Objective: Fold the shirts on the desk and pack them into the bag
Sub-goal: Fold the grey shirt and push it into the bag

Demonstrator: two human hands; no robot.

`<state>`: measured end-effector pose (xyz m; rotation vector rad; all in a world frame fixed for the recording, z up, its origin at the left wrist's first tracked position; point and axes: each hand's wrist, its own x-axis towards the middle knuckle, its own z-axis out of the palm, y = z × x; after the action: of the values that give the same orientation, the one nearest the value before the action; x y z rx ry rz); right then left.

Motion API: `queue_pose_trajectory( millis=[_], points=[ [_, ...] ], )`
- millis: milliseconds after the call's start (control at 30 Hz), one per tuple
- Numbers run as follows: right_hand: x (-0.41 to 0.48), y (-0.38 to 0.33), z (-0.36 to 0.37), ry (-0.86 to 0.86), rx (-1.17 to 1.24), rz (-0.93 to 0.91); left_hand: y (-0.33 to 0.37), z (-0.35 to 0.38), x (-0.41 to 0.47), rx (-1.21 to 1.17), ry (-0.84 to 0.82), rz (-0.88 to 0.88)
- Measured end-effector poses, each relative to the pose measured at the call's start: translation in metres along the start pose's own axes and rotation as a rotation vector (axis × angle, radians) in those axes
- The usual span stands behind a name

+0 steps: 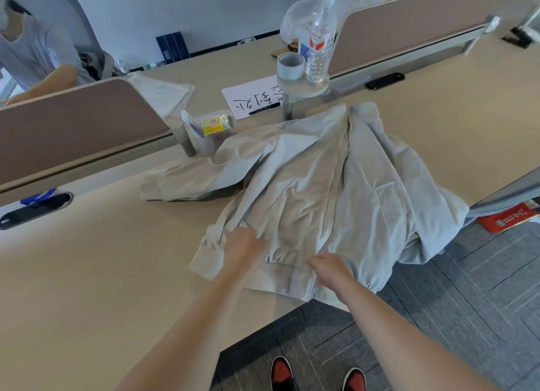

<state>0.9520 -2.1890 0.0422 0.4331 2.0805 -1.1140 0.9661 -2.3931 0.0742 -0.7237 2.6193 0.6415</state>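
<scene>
The shirt (306, 191) is pale grey and long-sleeved, with a front closure down its middle and a ribbed hem; it lies front up and creased on the desk (87, 273), collar at the far side, hem at the near edge. One sleeve stretches leftward, flat across the desk; the opposite side spills over the desk's right edge and hangs, a chest pocket showing on that half.
</scene>
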Motion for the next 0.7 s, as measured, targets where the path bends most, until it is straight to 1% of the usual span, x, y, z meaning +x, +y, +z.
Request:
queue_pose_trajectory(
  millis=[67,133,233,333,400,467,633,700],
  points=[
    [-0.003,0.001,-0.015,0.074,0.043,-0.048,0.032,0.001,-0.011,-0.04,-0.055,0.086],
    [-0.006,0.004,-0.034,0.108,0.08,-0.067,0.06,0.011,-0.02,-0.178,-0.167,0.094],
    [-0.009,0.017,-0.067,0.14,0.047,-0.054,0.095,0.031,-0.032,-0.353,-0.306,0.131],
    [-0.013,0.037,-0.104,0.198,0.087,-0.019,0.126,0.047,-0.044,-0.385,-0.374,0.166],
    [-0.015,0.052,-0.129,0.217,0.114,0.014,0.149,0.058,-0.049,-0.34,-0.397,0.248],
    [-0.015,0.068,-0.155,0.238,0.136,0.035,0.172,0.067,-0.053,-0.317,-0.38,0.296],
    [-0.006,0.103,-0.215,0.321,0.227,0.084,0.224,0.093,-0.055,-0.338,-0.406,0.307],
    [0.006,0.114,-0.238,0.357,0.216,0.09,0.244,0.104,-0.05,-0.334,-0.409,0.284]
  ],
)
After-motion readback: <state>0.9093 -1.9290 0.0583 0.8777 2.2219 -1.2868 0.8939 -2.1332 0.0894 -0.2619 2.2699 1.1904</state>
